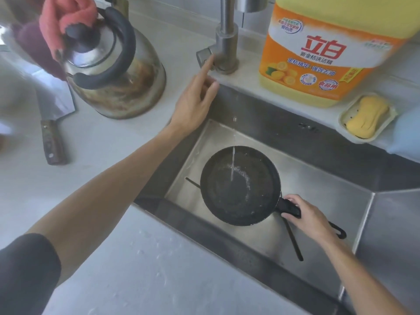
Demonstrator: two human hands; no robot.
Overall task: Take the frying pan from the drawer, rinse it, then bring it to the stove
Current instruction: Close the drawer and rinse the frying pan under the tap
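Two bare hands are seen at work over the steel sink (pixel 318 178). Nearest, the right hand (pixel 304 214) is closed around the black handle of the round black frying pan (pixel 238 187), so its grip is pressed around that handle. The pan is held low inside the sink basin, about level, and a thin stream of water (pixel 232 164) is falling into its middle, where a shallow pool is already gathered. Below the pan, two thin dark sticks (pixel 293 239), probably chopsticks, are lying on the sink bottom.

Farther away, the left hand (pixel 195 105) is stretched to the grey metal lever (pixel 204 56) of the steel faucet (pixel 225 42). Its fingers are spread, and only the forefinger is touching the lever; nothing is held by it.

The rinsing step seems to be in progress, and the stove is not seen in this view.

Several risks can be judged from here. If the lever is pushed too far, the stream may become strong and water may be splashed onto the white table (pixel 113 269), which already seems to be wet. If the pan is lifted while full, water may be spilled on the way. A wet handle may slip in one hand. The pan rim may also catch the sticks when it is tilted.

Farthest, a stained steel kettle (pixel 118 71), a knife with a wooden handle (pixel 53 137), a large yellow detergent bottle (pixel 329 51) and a yellow soap in a pale dish (pixel 368 119) are standing by.
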